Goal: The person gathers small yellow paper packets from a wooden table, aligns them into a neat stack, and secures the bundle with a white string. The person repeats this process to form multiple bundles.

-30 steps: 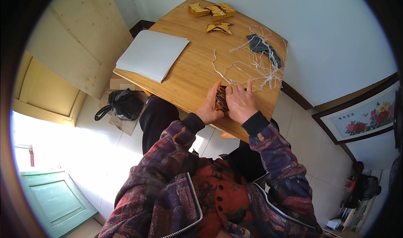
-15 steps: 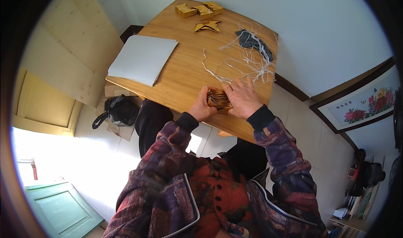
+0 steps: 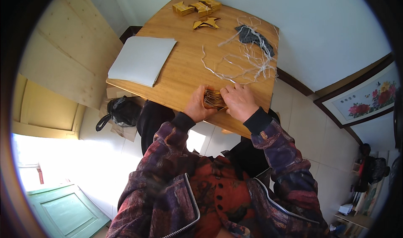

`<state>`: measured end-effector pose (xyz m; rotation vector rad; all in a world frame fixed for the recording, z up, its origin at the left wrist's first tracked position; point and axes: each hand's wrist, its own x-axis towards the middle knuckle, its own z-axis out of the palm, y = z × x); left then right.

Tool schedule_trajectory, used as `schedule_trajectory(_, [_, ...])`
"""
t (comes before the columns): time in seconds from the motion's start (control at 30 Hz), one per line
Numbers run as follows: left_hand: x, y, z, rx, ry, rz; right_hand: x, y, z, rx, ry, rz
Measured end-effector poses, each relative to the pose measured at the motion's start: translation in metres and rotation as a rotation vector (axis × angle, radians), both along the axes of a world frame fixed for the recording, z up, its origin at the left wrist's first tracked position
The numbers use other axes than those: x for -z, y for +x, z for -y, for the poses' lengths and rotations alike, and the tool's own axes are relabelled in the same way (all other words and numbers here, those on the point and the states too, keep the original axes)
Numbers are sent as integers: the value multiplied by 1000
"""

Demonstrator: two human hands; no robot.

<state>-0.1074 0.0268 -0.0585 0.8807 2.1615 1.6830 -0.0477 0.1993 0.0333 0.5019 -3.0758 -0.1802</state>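
Between my two hands, close to the near edge of the wooden table, is a stack of gold folded paper pieces with their layered edges facing up. My left hand grips the stack's left side, thumb at the near end. On the other side my right hand presses against it with curled fingers. Beyond them lies a tangle of white plastic strings, partly over a dark grey cloth. A few loose gold folded pieces rest farther back.
Tied gold bundles sit at the table's far edge. A stack of white sheets covers the left side. On the floor to the left is a black plastic bag. A framed flower picture leans by the wall at right.
My right hand's fingers have gone from spread to curled against the stack, and that hand has shifted slightly left and nearer. The stack looks more squared up. My left hand keeps its grip.
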Motion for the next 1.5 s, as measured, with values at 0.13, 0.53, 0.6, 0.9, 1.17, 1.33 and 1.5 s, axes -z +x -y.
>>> schedule_trajectory(0.13, [10,1,-1,-7,86,53,2,-2,1,23,7,38])
schedule_trajectory(0.53, [-6,4,1,35,105,188,6,28,-47,159,-811,171])
schedule_trajectory(0.6, [-7,4,1,39,99,187,22,36,-45,168,-884,164])
schedule_trajectory(0.9, [3,-2,2,42,79,135,42,13,-51,143,-1176,342])
schedule_trajectory(1.17, [-3,7,-2,51,252,225,66,19,-15,94,-1708,256])
schedule_trajectory(1.33, [4,1,2,49,311,263,76,17,-12,75,-1655,216])
schedule_trajectory(1.5, [17,-4,6,-78,124,-1,71,13,-30,51,-1203,169])
